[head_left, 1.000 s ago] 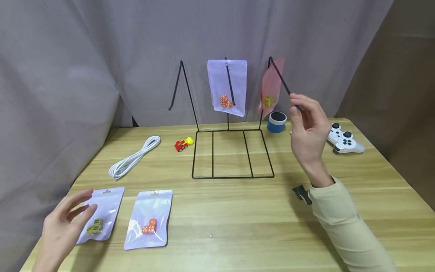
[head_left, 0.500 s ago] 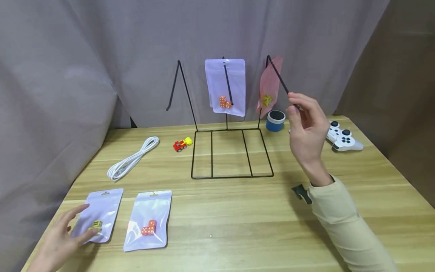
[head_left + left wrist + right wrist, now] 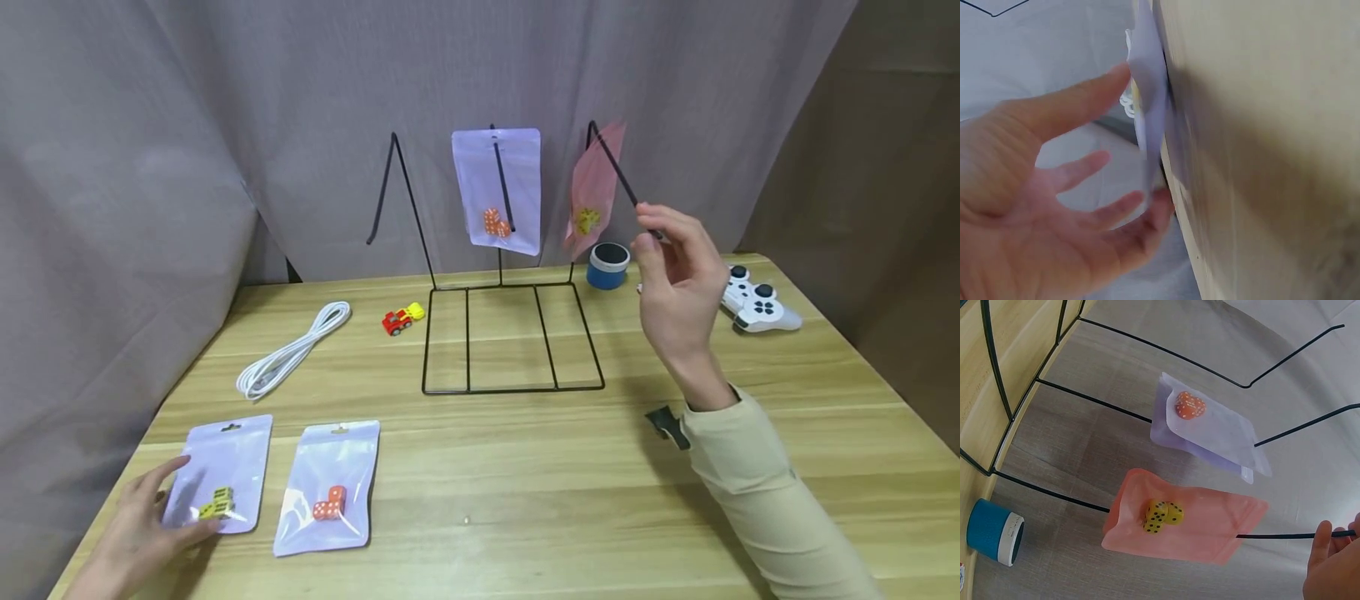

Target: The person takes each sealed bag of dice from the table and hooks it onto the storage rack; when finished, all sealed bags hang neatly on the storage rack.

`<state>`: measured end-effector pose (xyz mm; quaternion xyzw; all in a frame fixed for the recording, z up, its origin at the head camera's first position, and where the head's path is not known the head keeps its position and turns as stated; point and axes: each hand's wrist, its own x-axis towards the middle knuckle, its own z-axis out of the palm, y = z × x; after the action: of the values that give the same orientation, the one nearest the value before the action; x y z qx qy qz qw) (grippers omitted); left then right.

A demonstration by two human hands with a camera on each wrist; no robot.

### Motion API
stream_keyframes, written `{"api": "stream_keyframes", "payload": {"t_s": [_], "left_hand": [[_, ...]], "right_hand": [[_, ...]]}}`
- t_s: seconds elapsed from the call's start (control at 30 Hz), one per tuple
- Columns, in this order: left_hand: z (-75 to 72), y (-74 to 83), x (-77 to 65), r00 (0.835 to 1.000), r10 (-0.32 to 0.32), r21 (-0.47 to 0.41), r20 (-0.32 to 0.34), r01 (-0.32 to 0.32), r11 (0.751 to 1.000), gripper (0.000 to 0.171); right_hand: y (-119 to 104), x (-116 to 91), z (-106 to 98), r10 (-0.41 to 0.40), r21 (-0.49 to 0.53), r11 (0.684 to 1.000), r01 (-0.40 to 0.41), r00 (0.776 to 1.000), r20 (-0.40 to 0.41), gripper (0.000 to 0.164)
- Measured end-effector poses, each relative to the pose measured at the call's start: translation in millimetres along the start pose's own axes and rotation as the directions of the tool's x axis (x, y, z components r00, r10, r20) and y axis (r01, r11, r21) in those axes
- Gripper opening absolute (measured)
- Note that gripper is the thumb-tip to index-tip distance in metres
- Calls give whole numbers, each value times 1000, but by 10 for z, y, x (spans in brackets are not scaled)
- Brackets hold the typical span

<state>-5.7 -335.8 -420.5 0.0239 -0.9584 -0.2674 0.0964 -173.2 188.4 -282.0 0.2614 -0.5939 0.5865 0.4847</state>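
"Where's the left hand [image 3: 138,518]?"

"At the near left corner of the bench [image 3: 540,483], beside a flat purple bag [image 3: 232,458] with yellow dice [image 3: 217,504] inside."

"And its grip?"

"Spread. Thumb and forefinger stand well apart at the bag's left side, and the left wrist view shows the thumb tip touching it. I can't tell how firmly."

"The right hand [image 3: 682,275]?"

"Out toward the bench's far right corner, raised above the top. That grip is pinching the end of a black prong [image 3: 1279,536], part of the wire rack [image 3: 525,390] standing by the far edge."

"Anything on that prong?"

"A pink bag [image 3: 590,187] with yellow dice hangs on it. Purple packaging [image 3: 480,179] with orange dice hangs on the middle one."

"What else lies about?"

"Another purple bag with orange dice [image 3: 330,504], just right of the first, toward the near edge. A white cable [image 3: 296,350] lies nearer the left edge, a game controller [image 3: 759,307] near the far right corner, and a blue container [image 3: 606,271] at the far edge."
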Motion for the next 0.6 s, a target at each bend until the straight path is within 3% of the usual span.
{"api": "stream_keyframes", "payload": {"t_s": [0.13,0.3,0.47,0.6], "left_hand": [[-36,-10,20,997,-67,-36,46,69,997,92],[-103,-45,17,981,-139,-65,137,148,987,77],[-151,-54,8,968,-198,3,153,200,980,62],[-185,-58,10,967,-215,54,135,210,976,53]], "right_hand": [[-70,9,17,3,3,1000,-3,1000,11,16],[-130,21,32,-4,-11,1000,4,1000,19,16],[-147,31,29,-10,-21,1000,10,1000,17,17],[-164,16,23,-17,-21,1000,17,1000,19,16]]}}
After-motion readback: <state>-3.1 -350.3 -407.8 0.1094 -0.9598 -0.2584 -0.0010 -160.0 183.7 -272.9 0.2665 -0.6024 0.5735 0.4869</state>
